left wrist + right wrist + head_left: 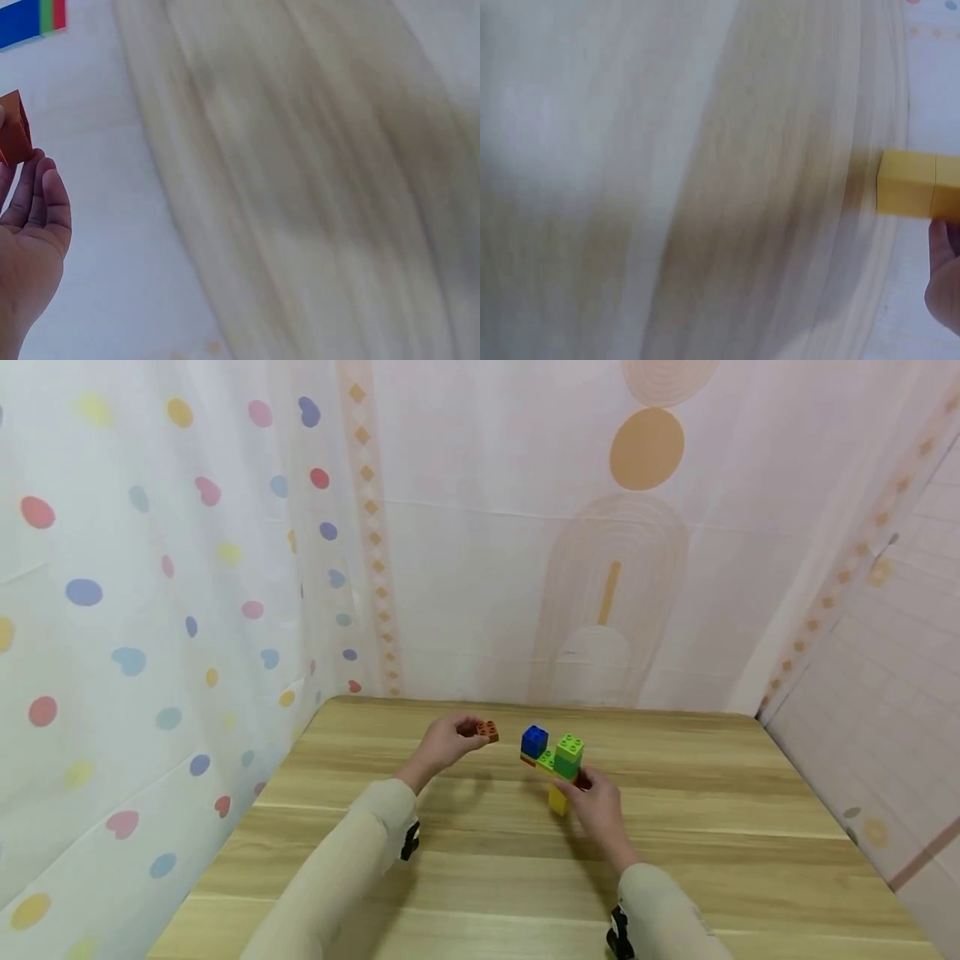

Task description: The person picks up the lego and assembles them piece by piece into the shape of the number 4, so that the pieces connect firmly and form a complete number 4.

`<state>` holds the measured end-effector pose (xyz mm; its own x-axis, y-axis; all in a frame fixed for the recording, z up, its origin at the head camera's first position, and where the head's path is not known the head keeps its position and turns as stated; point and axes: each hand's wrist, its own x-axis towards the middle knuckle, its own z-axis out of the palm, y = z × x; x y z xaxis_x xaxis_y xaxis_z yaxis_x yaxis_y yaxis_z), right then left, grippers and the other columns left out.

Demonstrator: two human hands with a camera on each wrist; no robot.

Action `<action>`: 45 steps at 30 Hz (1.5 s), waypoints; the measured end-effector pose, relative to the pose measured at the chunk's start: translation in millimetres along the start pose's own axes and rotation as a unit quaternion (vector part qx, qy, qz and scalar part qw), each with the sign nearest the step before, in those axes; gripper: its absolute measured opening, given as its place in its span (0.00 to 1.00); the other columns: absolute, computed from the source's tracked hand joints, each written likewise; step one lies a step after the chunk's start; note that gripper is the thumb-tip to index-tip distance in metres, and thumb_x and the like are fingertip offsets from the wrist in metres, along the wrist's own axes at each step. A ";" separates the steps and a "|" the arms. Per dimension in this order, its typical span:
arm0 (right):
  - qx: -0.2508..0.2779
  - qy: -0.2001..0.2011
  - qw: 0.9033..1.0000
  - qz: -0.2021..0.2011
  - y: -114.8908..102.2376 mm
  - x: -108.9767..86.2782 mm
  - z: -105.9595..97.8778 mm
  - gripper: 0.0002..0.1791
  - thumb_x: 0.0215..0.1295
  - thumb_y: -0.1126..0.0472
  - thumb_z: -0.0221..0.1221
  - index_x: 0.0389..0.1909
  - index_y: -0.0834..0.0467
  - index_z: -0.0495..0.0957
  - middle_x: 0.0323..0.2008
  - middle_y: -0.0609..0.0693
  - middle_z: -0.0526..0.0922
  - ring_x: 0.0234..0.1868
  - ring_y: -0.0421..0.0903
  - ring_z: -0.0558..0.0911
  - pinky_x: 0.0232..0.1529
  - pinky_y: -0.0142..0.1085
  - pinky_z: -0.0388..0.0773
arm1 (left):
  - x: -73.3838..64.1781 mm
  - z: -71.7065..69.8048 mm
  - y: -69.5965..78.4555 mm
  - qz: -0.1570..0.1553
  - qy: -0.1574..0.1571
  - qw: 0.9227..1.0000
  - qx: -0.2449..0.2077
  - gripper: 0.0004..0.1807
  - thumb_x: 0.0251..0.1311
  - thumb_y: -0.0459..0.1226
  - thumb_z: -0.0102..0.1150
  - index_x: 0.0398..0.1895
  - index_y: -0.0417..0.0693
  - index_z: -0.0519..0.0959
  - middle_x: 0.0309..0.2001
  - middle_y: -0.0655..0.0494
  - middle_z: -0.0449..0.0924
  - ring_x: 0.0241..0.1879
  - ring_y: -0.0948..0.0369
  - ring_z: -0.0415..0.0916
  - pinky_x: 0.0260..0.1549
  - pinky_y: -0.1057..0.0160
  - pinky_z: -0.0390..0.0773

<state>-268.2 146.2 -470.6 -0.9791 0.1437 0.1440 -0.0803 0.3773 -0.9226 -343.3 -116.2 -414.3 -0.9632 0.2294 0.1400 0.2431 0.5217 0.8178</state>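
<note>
Between the thumb and fingers of my left hand [444, 745] is an orange-brown toy building brick [488, 732], its studs facing up. In the left wrist view the same brick [15, 131] sits at the fingertips, near the left edge. My right hand [600, 803] grips a built piece of toy bricks from its right side. This piece carries a blue brick [534, 741] on its left arm and a lime-and-green stack [568, 757] on the right. Yellow bricks [906, 184] form its lower column. The fingers partly cover a red part beside the green stack.
A wood-grain table [480, 893] lies under both hands. Behind it hangs a pale patterned curtain [480, 568], with a dotted curtain [150, 610] along the left side. Both forearms wear cream sleeves [337, 877], with black straps near the wrists.
</note>
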 end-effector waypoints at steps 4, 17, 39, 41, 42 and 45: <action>0.002 -0.032 0.999 0.013 3.6 5.1 -5.9 0.21 0.64 0.58 0.67 0.54 0.65 0.80 0.46 0.57 0.84 0.46 0.50 0.81 0.47 0.43 0.79 | 1.5 -2.5 13.6 0.017 -0.013 1.000 0.009 0.21 0.63 0.42 0.67 0.57 0.45 0.80 0.45 0.54 0.81 0.44 0.58 0.77 0.42 0.58 0.78; -0.027 -0.148 0.989 0.010 8.0 21.3 -30.7 0.20 0.66 0.53 0.65 0.55 0.58 0.80 0.49 0.51 0.83 0.50 0.48 0.80 0.55 0.47 0.75 | 5.7 4.5 47.5 0.061 -0.082 0.994 0.030 0.20 0.61 0.44 0.68 0.55 0.49 0.82 0.42 0.57 0.80 0.38 0.58 0.75 0.33 0.60 0.77; -0.004 -0.164 0.986 0.015 7.1 24.1 -32.1 0.21 0.66 0.54 0.66 0.56 0.59 0.81 0.50 0.51 0.83 0.52 0.48 0.80 0.55 0.46 0.76 | 8.1 15.2 55.7 0.073 -0.137 0.986 0.061 0.20 0.63 0.44 0.66 0.57 0.50 0.81 0.46 0.59 0.81 0.46 0.59 0.74 0.43 0.58 0.76; -0.005 -0.163 0.987 0.015 7.8 24.5 -32.0 0.21 0.66 0.54 0.66 0.56 0.59 0.81 0.50 0.51 0.83 0.52 0.47 0.80 0.55 0.46 0.75 | 8.7 15.8 55.9 0.072 -0.142 0.985 0.062 0.20 0.63 0.44 0.66 0.57 0.50 0.81 0.46 0.60 0.81 0.46 0.58 0.74 0.44 0.58 0.75; -0.002 -0.163 0.987 0.016 7.9 24.5 -31.8 0.21 0.65 0.54 0.66 0.56 0.58 0.81 0.50 0.51 0.83 0.52 0.47 0.80 0.55 0.46 0.75 | 9.0 16.1 55.9 0.072 -0.144 0.985 0.063 0.20 0.64 0.44 0.66 0.57 0.50 0.82 0.45 0.60 0.81 0.46 0.58 0.74 0.44 0.58 0.75; -0.001 -0.165 0.986 0.012 8.0 24.4 -31.9 0.21 0.66 0.54 0.66 0.56 0.59 0.81 0.50 0.51 0.83 0.52 0.47 0.80 0.55 0.46 0.75 | 9.6 17.2 56.0 0.072 -0.150 0.984 0.063 0.19 0.64 0.44 0.66 0.57 0.51 0.81 0.45 0.61 0.80 0.46 0.58 0.74 0.44 0.58 0.75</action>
<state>-286.7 181.9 -463.0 -0.9883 -0.1527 -0.0014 -0.0572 0.3785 -0.9238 -336.9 -70.6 -376.8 -0.8457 0.5300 0.0624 0.4044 0.5603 0.7229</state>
